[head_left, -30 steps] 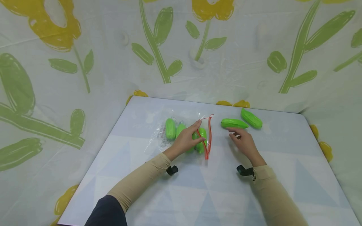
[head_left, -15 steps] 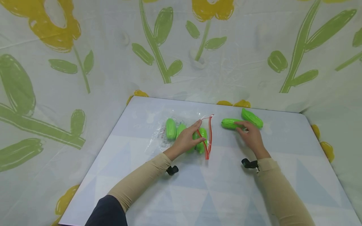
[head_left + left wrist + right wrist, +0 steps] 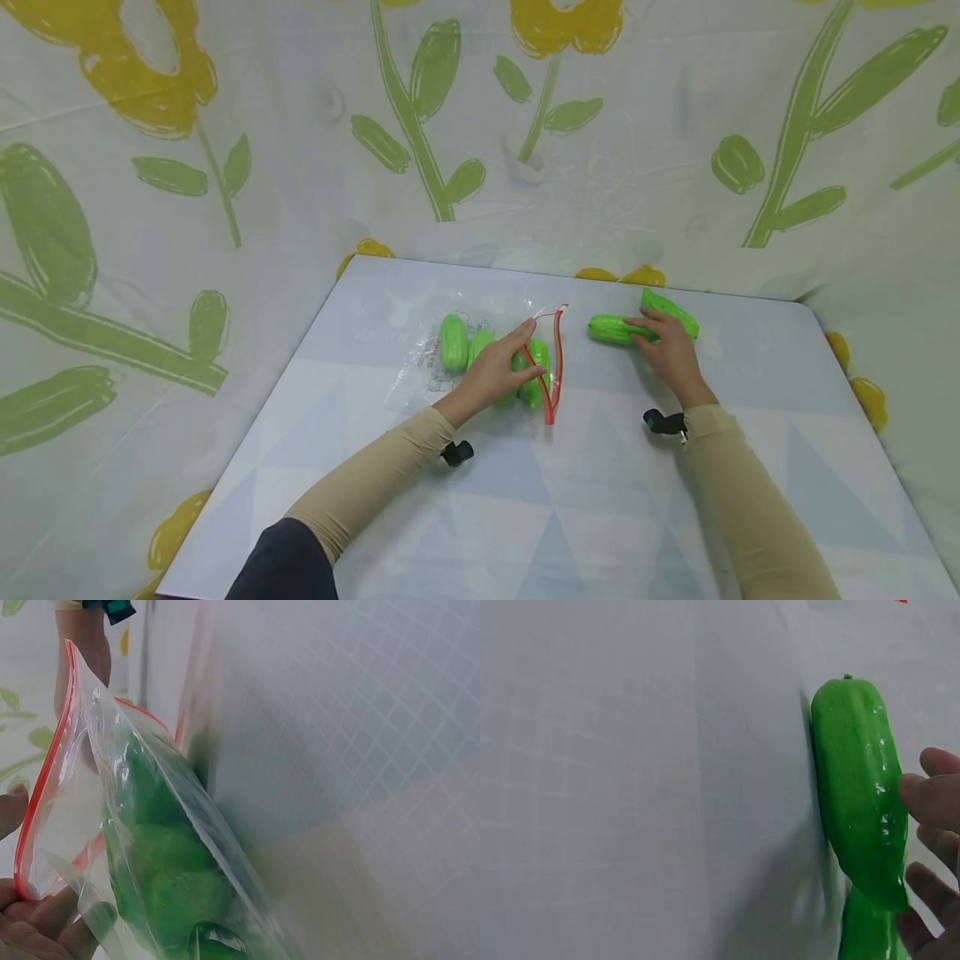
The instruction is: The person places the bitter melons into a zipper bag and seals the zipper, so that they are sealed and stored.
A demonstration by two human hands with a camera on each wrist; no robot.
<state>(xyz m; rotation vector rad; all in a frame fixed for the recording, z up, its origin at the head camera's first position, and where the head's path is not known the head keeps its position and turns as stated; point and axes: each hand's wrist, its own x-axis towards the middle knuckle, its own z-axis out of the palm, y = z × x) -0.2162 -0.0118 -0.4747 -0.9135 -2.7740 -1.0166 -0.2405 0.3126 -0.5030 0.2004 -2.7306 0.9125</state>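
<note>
- Backdrop: flower-print cloth (image 3: pixel 225 125), yellow blooms and green stems, hung behind and to both sides of the table.
- Table (image 3: pixel 525 517): pale blue top with a faint triangle pattern; everything lies in its far half.
- Clear zip bag (image 3: pixel 480 350), red zip strip (image 3: pixel 555 358), lying flat left of centre with its mouth facing right and gaping. Several green toy peppers inside (image 3: pixel 453 342); the exact count is unclear under the hand.
- Two loose green toy peppers to the right of the bag, well apart from it: the nearer pepper (image 3: pixel 611 329) lies roughly crosswise; the farther pepper (image 3: pixel 671 310) lies behind it, angled, its end close to the first one's. The right wrist view shows the two meeting or nearly meeting (image 3: pixel 859 802).
- Left hand (image 3: pixel 495 371): rests on top of the bag; fingertips at the upper lip of the mouth, holding it up and open. The left wrist view shows fingers (image 3: pixel 37 930) pinching the film at the red strip. Grip: clamped on the bag's edge.
- Right hand (image 3: pixel 667 346): lies over the right end of the nearer pepper, fingers curling round it, thumb toward the bag. The pepper is on the table, not lifted. Grip: partly closed around the pepper.
- Small black wrist-camera mounts (image 3: pixel 456 452) below each beige sleeve.
</note>
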